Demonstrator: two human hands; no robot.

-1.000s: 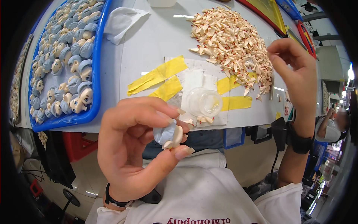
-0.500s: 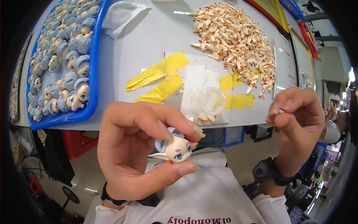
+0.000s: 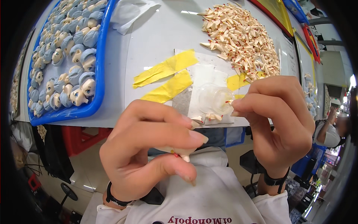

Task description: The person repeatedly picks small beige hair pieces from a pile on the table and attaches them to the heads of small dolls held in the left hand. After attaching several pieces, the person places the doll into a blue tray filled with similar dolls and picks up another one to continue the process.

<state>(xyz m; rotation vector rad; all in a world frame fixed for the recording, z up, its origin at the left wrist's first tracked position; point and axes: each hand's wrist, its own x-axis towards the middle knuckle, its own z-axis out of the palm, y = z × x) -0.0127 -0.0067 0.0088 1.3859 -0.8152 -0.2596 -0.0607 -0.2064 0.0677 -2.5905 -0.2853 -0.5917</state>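
Closest to the camera, in the lower middle of the frame, the left hand [image 3: 149, 153] is curled up tight, with the thumb underneath and the fingers folded over the top. It's pinching a small cream-coloured doll part [image 3: 178, 151] with a red dot on it, and only a pale sliver pokes out between the fingertips, so most of it is hidden. Over at centre right, the right hand [image 3: 278, 123] is closed too, thumb and forefinger pinched together on a tiny cream piece [image 3: 233, 113], too small to say much more about it. Both wrists have dark bands on them.

Just past the hands, at the table edge, sits a clear little plastic cup [image 3: 215, 98] on a see-through sheet, which is stuck down with strips of yellow tape [image 3: 166, 67]. A couple of loose cream bits lie right at the near edge of that sheet.

Further back, at upper right, there's a big heap of cream parts with red tips [image 3: 242, 37] on the white table [image 3: 156, 33]. Along the left side, a blue tray [image 3: 97, 80] is packed with doll heads with blue hair [image 3: 80, 56], and a white plastic bag [image 3: 128, 11] is at the top just beside it.
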